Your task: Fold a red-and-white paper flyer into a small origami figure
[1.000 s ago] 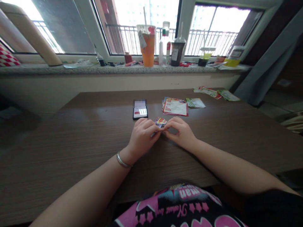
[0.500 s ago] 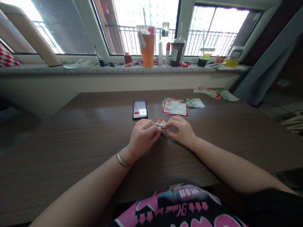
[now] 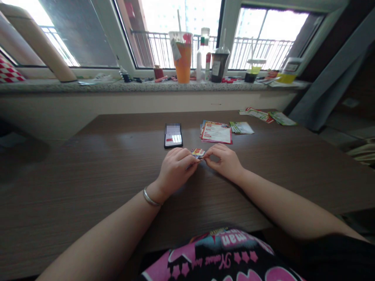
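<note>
Between my two hands is a small piece of folded printed paper, with yellow, red and blue print on its upper face. My left hand pinches its left and near side between thumb and fingers. At the near right corner, the thumb and index finger of my right hand are closed on the paper's edge. My fingers cover part of it, so the full fold is hidden. Just beyond my left hand lies a phone with its screen lit. A stack of printed flyers lies beyond my right hand.
Beside the stack are some green and white leaflets, and more leaflets lie at the table's far right. The windowsill behind the brown table holds an orange drink, a dark drink cup, bottles and pens.
My hands stay almost in place, still pinching the folded paper. The paper has shifted very slightly, and my left wrist has moved a little to the left.
</note>
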The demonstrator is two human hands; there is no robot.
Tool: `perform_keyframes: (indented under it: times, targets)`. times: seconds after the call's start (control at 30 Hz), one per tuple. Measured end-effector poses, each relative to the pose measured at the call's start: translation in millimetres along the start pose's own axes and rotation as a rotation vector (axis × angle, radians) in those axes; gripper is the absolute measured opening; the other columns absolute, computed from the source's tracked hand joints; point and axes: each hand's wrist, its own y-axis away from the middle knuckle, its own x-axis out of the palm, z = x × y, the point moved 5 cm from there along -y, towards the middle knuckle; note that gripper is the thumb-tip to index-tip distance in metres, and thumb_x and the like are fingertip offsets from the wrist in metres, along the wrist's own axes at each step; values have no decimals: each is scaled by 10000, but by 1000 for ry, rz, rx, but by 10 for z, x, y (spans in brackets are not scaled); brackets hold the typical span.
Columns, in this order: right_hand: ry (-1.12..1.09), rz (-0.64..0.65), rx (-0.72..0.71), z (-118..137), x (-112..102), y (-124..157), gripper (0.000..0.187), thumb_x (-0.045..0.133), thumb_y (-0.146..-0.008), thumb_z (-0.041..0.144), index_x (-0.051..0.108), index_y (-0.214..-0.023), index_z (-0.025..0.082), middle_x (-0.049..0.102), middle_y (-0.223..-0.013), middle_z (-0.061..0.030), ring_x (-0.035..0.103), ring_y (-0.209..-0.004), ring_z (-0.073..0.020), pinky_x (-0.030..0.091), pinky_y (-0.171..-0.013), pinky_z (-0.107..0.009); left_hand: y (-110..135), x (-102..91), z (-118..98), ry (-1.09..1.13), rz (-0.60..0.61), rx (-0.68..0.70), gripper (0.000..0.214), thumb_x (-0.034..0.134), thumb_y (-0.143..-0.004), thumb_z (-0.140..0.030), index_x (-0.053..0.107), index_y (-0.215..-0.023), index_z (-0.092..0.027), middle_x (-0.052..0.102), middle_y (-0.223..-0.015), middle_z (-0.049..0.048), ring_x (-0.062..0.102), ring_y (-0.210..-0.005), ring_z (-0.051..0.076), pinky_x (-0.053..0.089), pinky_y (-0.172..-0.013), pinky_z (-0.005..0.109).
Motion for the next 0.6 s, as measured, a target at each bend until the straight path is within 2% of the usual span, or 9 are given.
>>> perform_keyframes:
  times: [0.2,0.6]
  targets:
    - [35,49,0,14,11,-4,53,606,-805,167,625,-785,212,669,-816,-14,610,-828,-169,468,-790,-283,13,10,8,0,11,10,120,593,-875,-227,617,-763,-191,589,-754,16,514,-716,155,416,-710,297]
    - [70,22,-12,-15,-3,0,64,579,-824,173,628,-803,210,675,-841,-21,619,-837,-169,476,-795,-279,16,11,60,-5,29,-16,120,607,-882,-282,652,-810,-197,624,-799,19,547,-744,152,423,-726,293]
